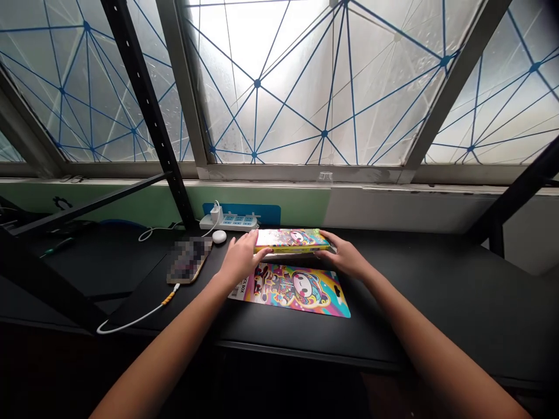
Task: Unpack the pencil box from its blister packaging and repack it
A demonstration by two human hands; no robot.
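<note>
A colourful cartoon-printed box [290, 240], long and flat with a yellow side, is held at its two ends. My left hand [242, 255] grips the left end, thumb along the near side. At the right end, my right hand [343, 254] has its fingers on top and its thumb low on the near side. Just in front of the box lies a flat printed card [297, 290] with a matching cartoon figure, a hang hole at its right and a barcode at its left. Whether the box rests on the black table [419, 291] or is slightly raised, I cannot tell.
Left of my hands lies a phone [188, 261] with a white charging cable [131, 321]. A small round white case [219, 237] sits near a white power strip [231, 222] with a plugged-in charger. Black metal frame posts [152, 116] rise at the left, before the patterned windows [297, 87].
</note>
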